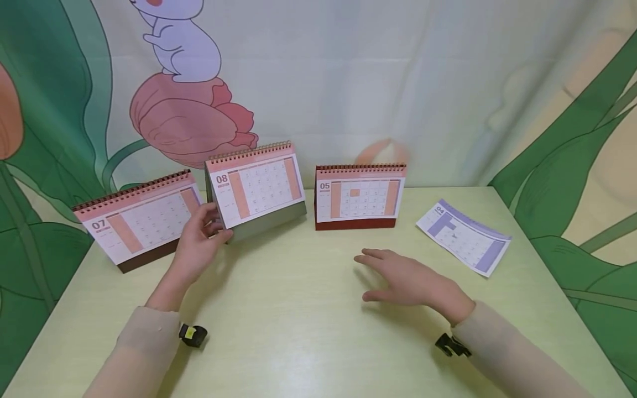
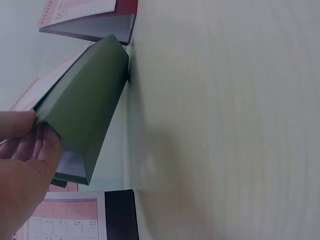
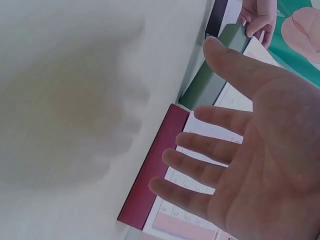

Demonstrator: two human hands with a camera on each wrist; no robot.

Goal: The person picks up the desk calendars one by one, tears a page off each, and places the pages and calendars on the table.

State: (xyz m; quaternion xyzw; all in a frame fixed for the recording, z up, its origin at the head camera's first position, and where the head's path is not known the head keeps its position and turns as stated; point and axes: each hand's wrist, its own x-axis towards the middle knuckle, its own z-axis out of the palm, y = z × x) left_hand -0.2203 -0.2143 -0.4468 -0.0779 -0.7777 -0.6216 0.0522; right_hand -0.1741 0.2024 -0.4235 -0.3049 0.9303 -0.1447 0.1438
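A green-based desk calendar [image 1: 261, 188] marked 08 is tilted, its left side raised off the table. My left hand [image 1: 201, 237] grips its lower left edge, thumb in front and fingers behind; the left wrist view shows the green base [image 2: 87, 100] from below with the fingers [image 2: 47, 145] at its edge. My right hand [image 1: 405, 276] hovers over the table with fingers spread and holds nothing. Behind it stands a red-based desk calendar [image 1: 358, 199] marked 05. In the right wrist view the open palm [image 3: 285, 140] covers part of that calendar.
At the left stands a brown-based desk calendar [image 1: 149, 221] marked 07, close beside my left hand. A loose purple calendar sheet [image 1: 463, 237] marked 04 lies on the table [image 1: 298, 331] at the right. A printed curtain [image 1: 348, 83] hangs behind the back edge.
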